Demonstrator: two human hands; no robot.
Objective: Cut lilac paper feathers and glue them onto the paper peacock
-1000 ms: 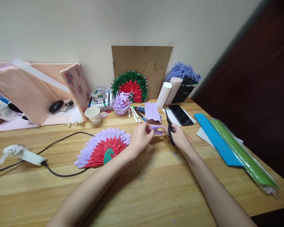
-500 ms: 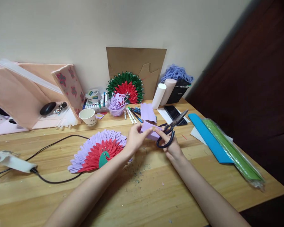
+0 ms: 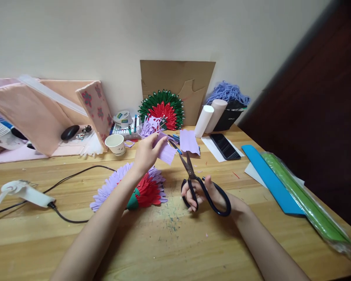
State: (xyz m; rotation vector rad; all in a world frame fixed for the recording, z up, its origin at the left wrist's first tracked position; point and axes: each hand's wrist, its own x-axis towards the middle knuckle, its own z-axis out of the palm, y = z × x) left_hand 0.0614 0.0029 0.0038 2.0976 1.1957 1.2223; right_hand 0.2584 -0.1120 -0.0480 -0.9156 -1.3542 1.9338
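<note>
My left hand [image 3: 146,154] pinches a folded piece of purple crepe paper [image 3: 166,153] between thumb and fingers, above the middle of the table. In my right hand [image 3: 215,196] is a pair of black-handled scissors [image 3: 190,168]. Its fingers pass through one handle loop, and the thumb is raised by the other. The scissor blades are parted and point up and away, a short gap from the paper. Under my left forearm lies a purple and red paper peacock [image 3: 148,191] with a green body, partly hidden by the arm.
A white glue gun [image 3: 36,195] with a black cord lies at left. Behind stand a paper cup [image 3: 115,144], a bowl of purple scraps [image 3: 151,127] and a green and red peacock [image 3: 175,105]. Another purple sheet [image 3: 188,141], a phone [image 3: 225,146] and green wrapped rolls [image 3: 304,199] lie rightward.
My hands have drawn apart. The left has moved up and left with the purple paper; the right has come down toward me, the scissors turning to point away with blades parted.
</note>
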